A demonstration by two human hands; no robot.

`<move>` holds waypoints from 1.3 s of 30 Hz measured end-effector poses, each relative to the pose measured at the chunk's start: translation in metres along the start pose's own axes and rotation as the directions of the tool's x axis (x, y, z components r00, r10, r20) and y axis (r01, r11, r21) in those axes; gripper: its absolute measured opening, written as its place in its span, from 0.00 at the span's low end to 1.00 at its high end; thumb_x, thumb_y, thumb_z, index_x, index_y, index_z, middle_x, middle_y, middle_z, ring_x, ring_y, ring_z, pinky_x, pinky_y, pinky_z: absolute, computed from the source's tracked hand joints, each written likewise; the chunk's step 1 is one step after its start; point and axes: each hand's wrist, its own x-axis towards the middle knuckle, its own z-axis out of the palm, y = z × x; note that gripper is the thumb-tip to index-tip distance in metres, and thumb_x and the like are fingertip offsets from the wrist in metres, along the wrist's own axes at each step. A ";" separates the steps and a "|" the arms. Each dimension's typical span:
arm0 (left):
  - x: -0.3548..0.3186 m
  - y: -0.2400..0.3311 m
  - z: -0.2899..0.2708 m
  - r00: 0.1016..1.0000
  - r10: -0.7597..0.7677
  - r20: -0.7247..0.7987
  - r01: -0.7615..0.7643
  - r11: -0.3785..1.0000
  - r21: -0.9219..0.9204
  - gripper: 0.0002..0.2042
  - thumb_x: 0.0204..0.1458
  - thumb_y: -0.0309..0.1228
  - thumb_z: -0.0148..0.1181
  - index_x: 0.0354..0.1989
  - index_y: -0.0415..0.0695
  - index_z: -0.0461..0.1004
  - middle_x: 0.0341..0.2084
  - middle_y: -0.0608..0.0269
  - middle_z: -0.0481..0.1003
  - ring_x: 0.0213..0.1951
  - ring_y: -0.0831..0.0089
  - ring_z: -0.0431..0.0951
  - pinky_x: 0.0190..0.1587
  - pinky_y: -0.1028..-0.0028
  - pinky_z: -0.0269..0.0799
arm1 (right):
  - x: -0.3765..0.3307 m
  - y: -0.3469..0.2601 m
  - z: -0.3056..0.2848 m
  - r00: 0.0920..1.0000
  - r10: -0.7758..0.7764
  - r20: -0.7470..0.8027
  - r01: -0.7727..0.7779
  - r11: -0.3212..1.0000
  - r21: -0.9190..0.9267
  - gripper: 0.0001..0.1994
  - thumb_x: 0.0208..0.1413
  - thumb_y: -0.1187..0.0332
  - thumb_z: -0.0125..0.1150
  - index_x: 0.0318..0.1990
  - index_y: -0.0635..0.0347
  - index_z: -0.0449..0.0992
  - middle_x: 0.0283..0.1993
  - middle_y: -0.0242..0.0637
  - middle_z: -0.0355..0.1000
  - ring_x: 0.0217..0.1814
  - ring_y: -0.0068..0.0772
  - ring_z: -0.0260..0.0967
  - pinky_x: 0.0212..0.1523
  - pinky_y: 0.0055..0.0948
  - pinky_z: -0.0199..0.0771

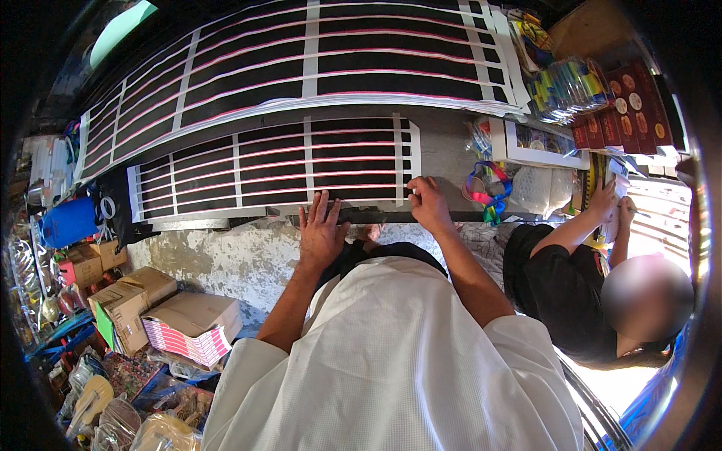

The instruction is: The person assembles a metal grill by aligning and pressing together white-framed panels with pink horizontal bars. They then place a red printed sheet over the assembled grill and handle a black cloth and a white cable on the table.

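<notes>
A sheet of black strips with pink lines and white borders (278, 167) lies on a grey counter (444, 146). My left hand (320, 233) rests flat, fingers spread, on the sheet's near edge. At the sheet's lower right corner, my right hand (429, 203) pinches the white border with fingers closed on it. A larger stack of the same striped sheets (301, 60) lies farther back on the counter.
A person in black (571, 286) stands at my right, hands on papers (613, 203). Coloured ribbons (485, 188), packets (564, 86) and red boxes (624, 105) crowd the counter's right end. Cardboard boxes (150, 301) and bagged goods (113, 413) sit on the floor at left.
</notes>
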 end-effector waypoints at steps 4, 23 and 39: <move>0.006 0.005 0.000 1.000 0.031 0.008 -0.031 0.999 -0.011 0.30 0.68 0.47 0.64 0.74 0.43 0.72 0.81 0.51 0.57 0.83 0.50 0.54 0.81 0.35 0.47 | 0.001 0.006 0.001 1.000 -0.018 -0.014 0.018 1.000 0.006 0.16 0.56 0.82 0.70 0.51 0.57 0.78 0.42 0.42 0.72 0.40 0.43 0.76 0.44 0.40 0.78; 0.034 0.053 0.018 0.969 0.239 0.056 -0.234 0.969 -0.083 0.32 0.63 0.45 0.68 0.71 0.37 0.73 0.79 0.52 0.62 0.81 0.54 0.58 0.79 0.38 0.54 | 0.001 -0.001 -0.003 0.997 0.060 0.049 -0.063 0.997 0.053 0.17 0.54 0.79 0.72 0.51 0.56 0.77 0.46 0.45 0.74 0.46 0.51 0.77 0.48 0.48 0.78; 0.054 0.076 0.031 0.916 0.361 -0.177 -0.397 0.878 -0.266 0.23 0.61 0.33 0.67 0.63 0.38 0.77 0.67 0.46 0.73 0.70 0.45 0.71 0.72 0.44 0.67 | -0.001 -0.003 0.004 0.997 -0.027 -0.075 0.025 0.999 -0.031 0.16 0.56 0.80 0.71 0.50 0.55 0.78 0.44 0.43 0.72 0.43 0.49 0.76 0.47 0.46 0.78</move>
